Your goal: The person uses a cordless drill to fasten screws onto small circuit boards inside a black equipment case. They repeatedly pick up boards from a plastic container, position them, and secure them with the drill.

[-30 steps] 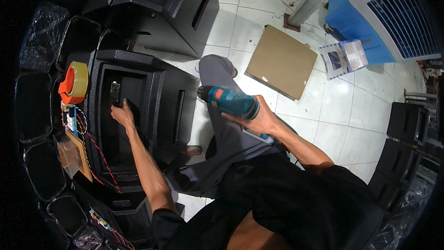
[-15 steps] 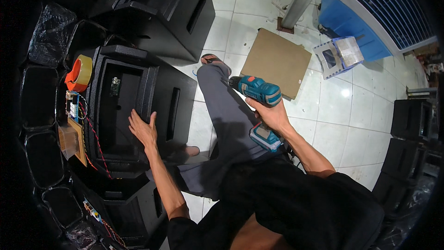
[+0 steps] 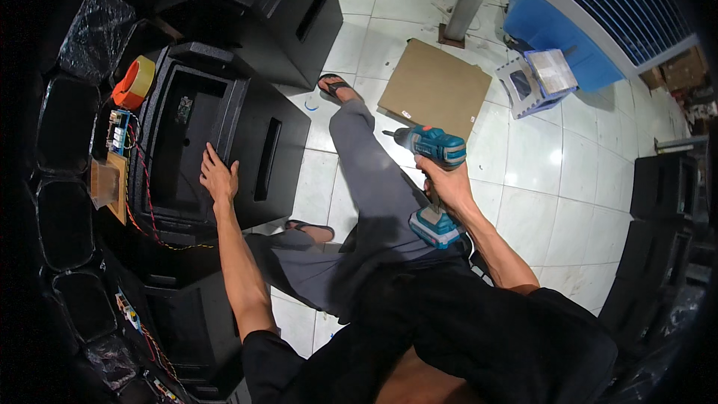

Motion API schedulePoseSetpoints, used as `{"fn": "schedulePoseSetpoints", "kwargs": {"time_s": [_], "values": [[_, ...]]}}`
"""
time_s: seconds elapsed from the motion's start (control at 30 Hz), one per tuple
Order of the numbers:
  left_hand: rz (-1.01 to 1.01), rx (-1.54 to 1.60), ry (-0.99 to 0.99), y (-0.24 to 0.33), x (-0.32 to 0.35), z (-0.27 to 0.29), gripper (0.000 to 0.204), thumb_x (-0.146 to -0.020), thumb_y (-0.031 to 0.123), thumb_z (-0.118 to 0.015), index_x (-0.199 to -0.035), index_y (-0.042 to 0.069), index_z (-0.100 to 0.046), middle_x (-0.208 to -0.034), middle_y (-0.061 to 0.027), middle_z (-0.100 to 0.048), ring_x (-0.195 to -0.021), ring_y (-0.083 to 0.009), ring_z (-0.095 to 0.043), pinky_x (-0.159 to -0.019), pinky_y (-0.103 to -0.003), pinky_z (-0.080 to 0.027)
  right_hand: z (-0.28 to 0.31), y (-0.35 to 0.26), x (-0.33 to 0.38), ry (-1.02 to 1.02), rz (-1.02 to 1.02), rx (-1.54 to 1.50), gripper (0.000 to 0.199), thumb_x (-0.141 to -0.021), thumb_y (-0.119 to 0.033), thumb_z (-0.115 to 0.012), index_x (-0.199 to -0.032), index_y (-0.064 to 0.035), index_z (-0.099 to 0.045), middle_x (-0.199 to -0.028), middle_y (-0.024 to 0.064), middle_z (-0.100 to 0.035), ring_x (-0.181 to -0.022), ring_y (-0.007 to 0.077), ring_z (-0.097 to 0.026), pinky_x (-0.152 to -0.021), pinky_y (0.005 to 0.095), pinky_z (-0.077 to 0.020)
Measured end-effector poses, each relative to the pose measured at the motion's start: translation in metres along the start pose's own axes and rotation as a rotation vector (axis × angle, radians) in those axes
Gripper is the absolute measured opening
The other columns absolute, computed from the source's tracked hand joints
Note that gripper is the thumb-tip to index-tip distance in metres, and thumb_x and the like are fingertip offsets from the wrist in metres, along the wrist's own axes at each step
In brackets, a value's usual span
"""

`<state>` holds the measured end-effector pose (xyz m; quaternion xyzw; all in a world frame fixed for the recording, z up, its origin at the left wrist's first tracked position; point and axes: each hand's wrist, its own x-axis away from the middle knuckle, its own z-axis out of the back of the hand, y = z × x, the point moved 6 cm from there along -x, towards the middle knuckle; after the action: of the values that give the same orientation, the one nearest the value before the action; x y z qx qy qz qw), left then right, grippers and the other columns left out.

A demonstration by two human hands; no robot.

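A teal and black cordless drill (image 3: 441, 147) is in my right hand (image 3: 447, 183), its fingers wrapped round the grip. The drill's bit points left, above my right leg. My left hand (image 3: 219, 177) lies with fingers stretched out on the near edge of a black speaker cabinet (image 3: 273, 157). Inside the cabinet's open recess is a small green circuit board (image 3: 183, 110). On its left side rest a roll of yellow tape with an orange core (image 3: 134, 84), a board with white connectors (image 3: 117, 132) and red and black wires (image 3: 148, 202).
Another black cabinet (image 3: 310, 37) stands farther off, and one more (image 3: 191, 329) nearer me. A cardboard sheet (image 3: 434, 90) lies on the white tiles beside a metal post (image 3: 471, 0). A small stool (image 3: 520, 90) and a blue air cooler (image 3: 561, 37) are at far right.
My left hand has moved slightly left and up along the cabinet edge. The drill has shifted a little right, and its bit now shows clear of my leg. The whole view has turned slightly.
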<state>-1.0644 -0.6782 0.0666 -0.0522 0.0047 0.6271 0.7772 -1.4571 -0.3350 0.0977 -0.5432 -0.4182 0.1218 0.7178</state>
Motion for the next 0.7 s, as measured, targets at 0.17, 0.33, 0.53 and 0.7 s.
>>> {"fn": "schedulePoseSetpoints", "kwargs": {"time_s": [0.17, 0.33, 0.53, 0.7], "values": [[0.016, 0.046, -0.043, -0.003, -0.008, -0.008, 0.093, -0.086, 0.033, -0.069, -0.154, 0.012, -0.01, -0.151, -0.0175, -0.028, -0.135, -0.0382, -0.033, -0.104, -0.058, -0.031, 0.032, 0.016, 0.034, 0.055, 0.038, -0.058, 0.02, -0.083, -0.016, -0.071, -0.089, -0.0003, -0.061, -0.068, 0.0031, -0.06, -0.048, 0.0095, -0.053, -0.043, 0.0258, -0.044], [0.044, -0.005, -0.03, -0.009, -0.009, -0.013, 0.093, -0.086, 0.035, -0.069, -0.154, 0.015, -0.01, -0.151, -0.0157, -0.029, -0.133, -0.0375, -0.036, -0.102, -0.057, -0.033, 0.065, 0.034, 0.071, 0.121, 0.046, -0.111, 0.019, -0.083, -0.018, -0.07, -0.084, -0.0012, -0.062, -0.058, 0.0009, -0.055, -0.045, 0.0092, -0.052, -0.044, 0.0259, -0.0429], [0.057, -0.017, -0.025, -0.005, -0.011, -0.012, 0.091, -0.086, 0.038, -0.069, -0.154, 0.017, -0.012, -0.151, -0.0135, -0.03, -0.131, -0.0383, -0.038, -0.101, -0.058, -0.034, 0.106, 0.043, 0.113, 0.263, 0.081, -0.228, 0.018, -0.085, -0.016, -0.07, -0.084, -0.0004, -0.062, -0.062, 0.0008, -0.057, -0.046, 0.0082, -0.052, -0.041, 0.0241, -0.0428], [0.048, -0.068, 0.013, 0.003, -0.005, -0.004, 0.089, -0.086, 0.039, -0.069, -0.153, 0.015, -0.015, -0.148, -0.0141, -0.034, -0.128, -0.0376, -0.042, -0.098, -0.057, -0.038, 0.131, 0.049, 0.152, 0.349, 0.048, -0.311, 0.019, -0.086, -0.015, -0.069, -0.097, -0.0009, -0.062, -0.078, 0.0066, -0.063, -0.049, 0.0084, -0.053, -0.042, 0.0233, -0.0441]]}}
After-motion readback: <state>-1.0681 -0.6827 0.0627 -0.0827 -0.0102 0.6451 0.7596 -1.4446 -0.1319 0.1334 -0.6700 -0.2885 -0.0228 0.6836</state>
